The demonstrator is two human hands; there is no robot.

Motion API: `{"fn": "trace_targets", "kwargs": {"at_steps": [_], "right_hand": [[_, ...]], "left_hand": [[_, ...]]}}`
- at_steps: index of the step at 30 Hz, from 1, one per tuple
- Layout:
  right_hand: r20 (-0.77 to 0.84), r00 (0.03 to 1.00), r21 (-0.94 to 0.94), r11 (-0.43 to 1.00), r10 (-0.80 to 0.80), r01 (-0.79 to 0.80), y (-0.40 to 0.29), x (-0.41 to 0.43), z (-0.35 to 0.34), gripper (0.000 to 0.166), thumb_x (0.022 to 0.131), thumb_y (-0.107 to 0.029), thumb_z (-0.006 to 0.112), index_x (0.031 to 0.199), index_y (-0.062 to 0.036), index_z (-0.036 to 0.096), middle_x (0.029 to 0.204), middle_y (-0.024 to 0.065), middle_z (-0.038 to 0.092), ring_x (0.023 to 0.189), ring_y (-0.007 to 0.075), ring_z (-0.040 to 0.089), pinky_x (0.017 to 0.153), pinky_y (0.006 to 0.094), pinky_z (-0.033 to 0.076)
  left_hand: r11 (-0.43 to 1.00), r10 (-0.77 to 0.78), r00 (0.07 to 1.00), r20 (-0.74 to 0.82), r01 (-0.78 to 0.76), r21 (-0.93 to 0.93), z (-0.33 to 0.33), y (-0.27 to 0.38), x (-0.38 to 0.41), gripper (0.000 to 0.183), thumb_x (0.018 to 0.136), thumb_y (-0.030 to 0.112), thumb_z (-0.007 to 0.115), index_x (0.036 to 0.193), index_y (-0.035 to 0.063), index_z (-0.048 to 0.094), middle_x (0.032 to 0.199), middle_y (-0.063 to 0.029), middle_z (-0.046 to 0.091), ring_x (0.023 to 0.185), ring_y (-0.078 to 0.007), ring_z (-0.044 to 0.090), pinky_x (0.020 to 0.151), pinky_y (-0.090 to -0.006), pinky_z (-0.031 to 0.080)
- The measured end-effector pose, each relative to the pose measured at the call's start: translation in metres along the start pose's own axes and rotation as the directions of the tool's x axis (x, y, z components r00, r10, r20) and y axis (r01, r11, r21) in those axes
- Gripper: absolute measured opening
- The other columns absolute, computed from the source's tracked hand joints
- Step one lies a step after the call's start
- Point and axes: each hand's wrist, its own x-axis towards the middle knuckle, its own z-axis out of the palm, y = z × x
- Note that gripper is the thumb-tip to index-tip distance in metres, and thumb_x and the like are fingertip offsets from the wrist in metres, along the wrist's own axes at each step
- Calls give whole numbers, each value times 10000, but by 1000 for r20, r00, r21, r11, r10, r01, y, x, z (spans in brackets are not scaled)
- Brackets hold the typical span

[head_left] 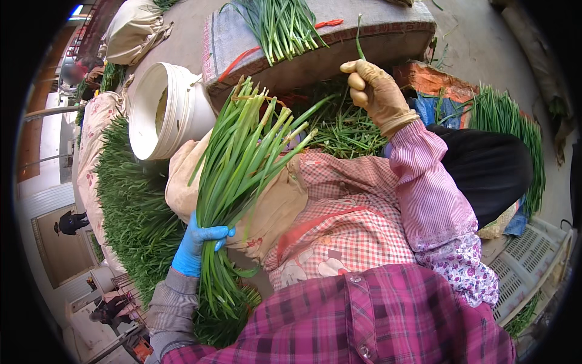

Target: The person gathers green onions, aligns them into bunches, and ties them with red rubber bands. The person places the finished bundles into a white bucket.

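Observation:
In a blue glove, my left hand [200, 243] is wrapped around the middle of a bunch of Chinese chives [236, 164]. The pale cut ends point up and away from me, and the leaf tips hang below my fist. My right hand [379, 93], in a tan rubber glove, is raised at the upper right. A single green leaf or stalk [358, 43] sticks up from its closed fingers. Between the hands, lower down, lies a heap of loose leaves [350, 132]. Beyond it, another bunch of chives [282, 29] rests on a sack-covered block [382, 27].
A white plastic bucket [191, 109] lies tilted at the left, beside a mass of standing greens [132, 200]. On the right are more chives [504, 132] and a slotted plastic crate [527, 264]. A red strap [238, 63] crosses the block. Other people [72, 223] are farther off at left.

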Motion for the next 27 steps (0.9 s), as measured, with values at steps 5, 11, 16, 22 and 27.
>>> {"fn": "trace_targets", "kwargs": {"at_steps": [5, 11, 16, 22, 27], "right_hand": [[174, 931, -430, 875, 321, -221, 25, -28, 75, 402, 863, -334, 637, 1161, -74, 567, 909, 18, 634, 758, 57, 573, 577, 188, 457], [-70, 967, -320, 912, 246, -255, 56, -15, 68, 133, 804, -115, 697, 898, -27, 662, 720, 7, 621, 596, 75, 540, 512, 230, 440], [-227, 974, -646, 752, -31, -127, 13, 1, -9, 69, 843, -97, 649, 890, -53, 671, 811, 11, 632, 693, 90, 566, 628, 231, 480], [324, 908, -509, 858, 265, -69, 26, 8, 53, 773, 808, -261, 699, 1439, -158, 265, 1368, 115, 409, 1089, 188, 534, 817, 298, 486], [105, 966, -213, 954, 236, -210, 37, 11, 75, 164, 872, -88, 613, 1023, -40, 655, 794, 20, 652, 579, 42, 531, 519, 167, 439]], "left_hand": [[998, -10, 999, -34, 12, 68, 2, -5, 6, 474, 644, 76, 710, 1085, -15, 561, 737, -104, 637, 454, -106, 503, 402, -195, 387], [999, 21, 1000, -13, -20, 41, -11, -17, 6, 488, 640, 70, 713, 1095, -16, 557, 745, -114, 641, 468, -113, 520, 409, -210, 404], [1000, -5, 1000, -24, 5, 8, -17, -20, 3, 597, 597, 37, 724, 1154, -32, 519, 801, -153, 646, 463, -129, 533, 419, -232, 437], [998, -47, 995, 85, 43, 40, -25, -21, 4, 785, 569, 16, 753, 1283, -7, 427, 969, -169, 643, 629, -195, 639, 470, -248, 506], [996, -83, 992, 94, 80, 30, -32, -23, 3, 883, 551, -27, 755, 1336, -2, 350, 1055, -181, 619, 705, -232, 664, 464, -256, 513]]}}
